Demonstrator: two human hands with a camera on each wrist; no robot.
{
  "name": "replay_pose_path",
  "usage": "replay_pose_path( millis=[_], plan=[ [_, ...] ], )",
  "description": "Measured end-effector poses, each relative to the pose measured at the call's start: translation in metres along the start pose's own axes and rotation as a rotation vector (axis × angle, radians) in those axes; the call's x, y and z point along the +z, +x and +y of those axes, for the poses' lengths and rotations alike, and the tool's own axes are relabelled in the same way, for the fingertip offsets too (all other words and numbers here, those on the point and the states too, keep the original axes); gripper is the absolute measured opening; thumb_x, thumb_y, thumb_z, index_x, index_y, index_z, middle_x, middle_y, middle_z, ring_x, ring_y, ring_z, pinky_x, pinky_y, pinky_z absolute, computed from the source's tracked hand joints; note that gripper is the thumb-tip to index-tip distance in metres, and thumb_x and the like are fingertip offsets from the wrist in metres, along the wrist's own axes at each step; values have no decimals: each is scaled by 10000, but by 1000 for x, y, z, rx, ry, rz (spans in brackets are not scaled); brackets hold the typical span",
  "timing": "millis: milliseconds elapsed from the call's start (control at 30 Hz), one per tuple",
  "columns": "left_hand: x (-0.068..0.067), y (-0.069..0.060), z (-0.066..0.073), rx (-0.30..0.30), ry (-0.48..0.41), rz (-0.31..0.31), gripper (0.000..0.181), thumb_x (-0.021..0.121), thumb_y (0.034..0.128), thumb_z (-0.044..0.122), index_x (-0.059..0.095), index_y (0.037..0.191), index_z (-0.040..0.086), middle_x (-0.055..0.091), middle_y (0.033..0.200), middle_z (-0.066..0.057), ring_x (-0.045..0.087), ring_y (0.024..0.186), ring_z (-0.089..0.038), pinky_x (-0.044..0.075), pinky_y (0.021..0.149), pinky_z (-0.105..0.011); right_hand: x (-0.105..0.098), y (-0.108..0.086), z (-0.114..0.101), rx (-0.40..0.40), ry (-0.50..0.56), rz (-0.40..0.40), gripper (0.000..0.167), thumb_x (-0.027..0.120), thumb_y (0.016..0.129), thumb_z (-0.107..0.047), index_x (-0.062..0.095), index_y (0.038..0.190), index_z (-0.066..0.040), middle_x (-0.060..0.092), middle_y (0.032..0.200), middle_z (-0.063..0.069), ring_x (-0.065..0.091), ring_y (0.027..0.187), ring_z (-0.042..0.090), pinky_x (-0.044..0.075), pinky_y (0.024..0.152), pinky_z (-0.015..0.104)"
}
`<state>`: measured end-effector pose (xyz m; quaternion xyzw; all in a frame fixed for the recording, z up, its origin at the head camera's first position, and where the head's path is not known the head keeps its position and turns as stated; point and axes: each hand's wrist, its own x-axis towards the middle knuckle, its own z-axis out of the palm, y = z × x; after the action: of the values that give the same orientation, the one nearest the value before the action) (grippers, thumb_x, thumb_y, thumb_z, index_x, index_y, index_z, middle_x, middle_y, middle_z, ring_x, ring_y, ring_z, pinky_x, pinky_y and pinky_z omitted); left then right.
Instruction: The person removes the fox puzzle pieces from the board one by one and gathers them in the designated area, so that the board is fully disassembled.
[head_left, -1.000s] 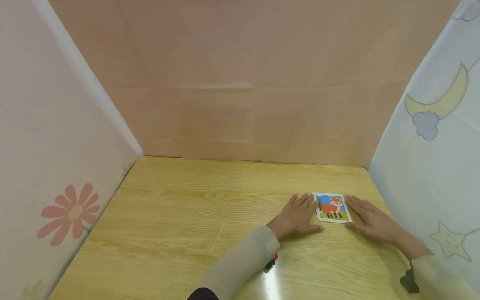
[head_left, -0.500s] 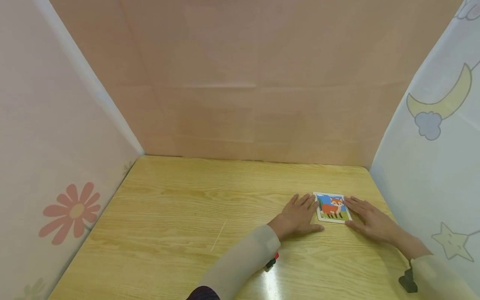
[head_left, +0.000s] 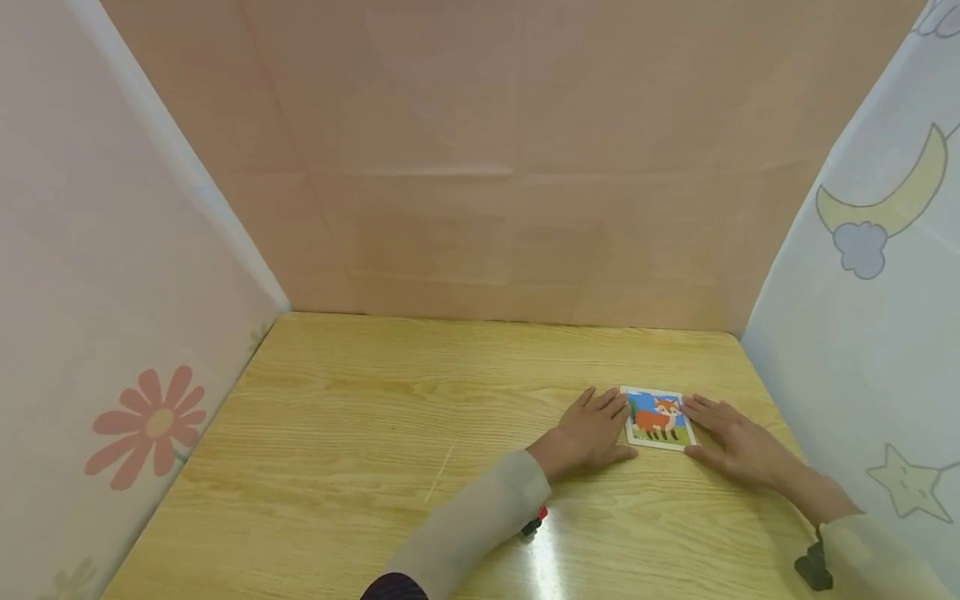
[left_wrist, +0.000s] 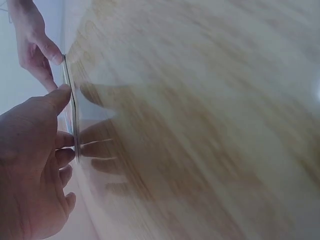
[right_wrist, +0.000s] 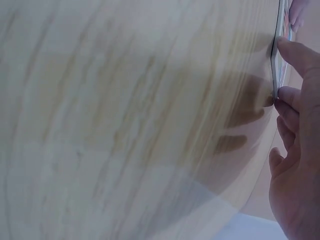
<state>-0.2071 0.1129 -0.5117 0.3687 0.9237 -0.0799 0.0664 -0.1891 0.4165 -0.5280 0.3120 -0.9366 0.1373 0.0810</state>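
— White-bordered fox panel (head_left: pixel 657 419): where is it placed?
— On the wooden table (head_left: pixel 337 400), lower right of the frame; its left and right sides are touched by the left hand (head_left: pixel 592 432) and right hand (head_left: pixel 738 444) respectively, both unclenched, fingers extended.

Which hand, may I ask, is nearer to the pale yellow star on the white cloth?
Right. The right hand is left of the star, at the right edge of the white-bordered square fox picture; the left hand is farther, at its left edge.
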Motion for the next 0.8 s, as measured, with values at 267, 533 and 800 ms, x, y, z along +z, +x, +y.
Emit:
replay_pose_path(
  millis=[267, 533, 800],
  plan=[
    [3, -6, -7, -3, 65, 25, 730, 299, 1075, 693, 268, 1693, 306, 174, 1764, 130, 102, 1634, -95, 132, 1333, -379, 3, 4, -10, 6, -1, -10, 681, 814, 930, -341, 598, 1473, 10, 548, 1508, 293, 458, 1491, 344, 20, 1222, 74],
    [14, -10, -15, 10, 78, 65, 695, 341, 1081, 673, 336, 1672, 307, 252, 1740, 140, 158, 1623, -87, 168, 1327, -388, 7, 7, -22, 18, -1, -12, 688, 816, 925, -357, 606, 1464, 15, 542, 1513, 295, 507, 1402, 477, 7, 1193, 44],
    [20, -25, -29, 11, 86, 84, 677, 377, 1086, 650, 380, 1657, 288, 287, 1730, 123, 194, 1618, -100, 193, 1324, -407, 16, 19, -36, 2, 10, -10, 704, 809, 935, -372, 592, 1478, 20, 536, 1529, 283, 508, 1388, 501, 18, 1208, 54]
  ],
)
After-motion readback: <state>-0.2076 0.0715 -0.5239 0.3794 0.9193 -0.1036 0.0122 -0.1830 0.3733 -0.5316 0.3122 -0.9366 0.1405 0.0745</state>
